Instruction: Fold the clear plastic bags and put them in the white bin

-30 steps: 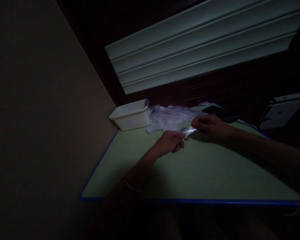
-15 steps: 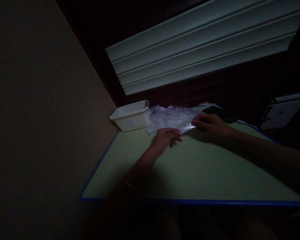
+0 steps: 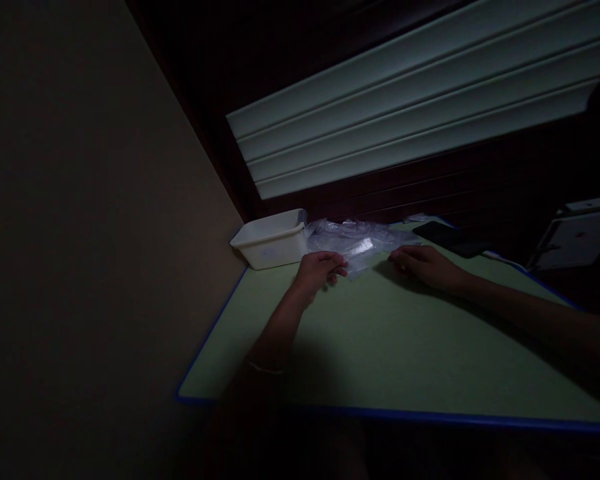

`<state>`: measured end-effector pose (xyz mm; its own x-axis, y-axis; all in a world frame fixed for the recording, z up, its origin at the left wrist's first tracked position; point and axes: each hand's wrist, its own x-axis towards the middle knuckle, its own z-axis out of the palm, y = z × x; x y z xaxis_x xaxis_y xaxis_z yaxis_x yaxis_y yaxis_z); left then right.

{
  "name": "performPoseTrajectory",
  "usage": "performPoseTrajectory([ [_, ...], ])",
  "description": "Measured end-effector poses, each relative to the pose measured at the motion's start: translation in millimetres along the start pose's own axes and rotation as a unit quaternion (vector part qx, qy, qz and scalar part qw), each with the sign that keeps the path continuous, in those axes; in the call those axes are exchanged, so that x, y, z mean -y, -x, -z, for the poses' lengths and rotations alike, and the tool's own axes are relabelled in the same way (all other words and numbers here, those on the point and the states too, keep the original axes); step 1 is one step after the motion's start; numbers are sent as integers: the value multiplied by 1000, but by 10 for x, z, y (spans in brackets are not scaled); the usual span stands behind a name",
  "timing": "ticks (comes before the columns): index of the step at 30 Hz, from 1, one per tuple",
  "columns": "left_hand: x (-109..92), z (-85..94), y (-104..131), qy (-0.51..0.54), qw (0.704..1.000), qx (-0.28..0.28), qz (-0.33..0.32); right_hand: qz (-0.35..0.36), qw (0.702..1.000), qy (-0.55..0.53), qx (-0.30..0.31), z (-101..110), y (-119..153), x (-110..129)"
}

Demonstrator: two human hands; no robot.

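Note:
My left hand (image 3: pixel 321 272) is closed, thumb against fingers, pinching the near left edge of a clear plastic bag (image 3: pixel 359 261). The bag reaches over a heap of crumpled clear plastic (image 3: pixel 330 231), and where one ends and the other begins is hard to tell. A bright reflection lies on the plastic between my hands. My right hand (image 3: pixel 425 265) is just right of the bag, low over the table, its fingertips pressed together. Whether anything is in those fingertips is too dark to make out.
A white plastic bin (image 3: pixel 275 245) stands left of the plastic, by the wall. A dark flat object like a phone (image 3: pixel 450 239) lies at the back right. The green tabletop (image 3: pixel 380 347) has a blue edge. A pale tablet-like thing (image 3: pixel 580 237) is farther right.
Earlier both hands held the shiny plastic stretched between them. Now my right hand is apart from it, and the plastic hangs flatter from my left hand. The view has shifted slightly.

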<state>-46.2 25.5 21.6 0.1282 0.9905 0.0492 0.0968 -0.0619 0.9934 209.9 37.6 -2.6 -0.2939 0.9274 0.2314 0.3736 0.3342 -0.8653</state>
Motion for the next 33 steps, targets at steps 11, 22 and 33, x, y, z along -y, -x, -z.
performPoseTrajectory([
  [11,-873,1403,-527,-187,968,-162,-31,8,999,19,29,-3,-1,-104],
  [22,-856,1809,-1115,-336,921,-82,180,-11,999,-17,34,-35,57,-51],
  [33,-756,1666,-1224,-368,872,7,321,-26,998,-23,53,-43,61,-68],
])
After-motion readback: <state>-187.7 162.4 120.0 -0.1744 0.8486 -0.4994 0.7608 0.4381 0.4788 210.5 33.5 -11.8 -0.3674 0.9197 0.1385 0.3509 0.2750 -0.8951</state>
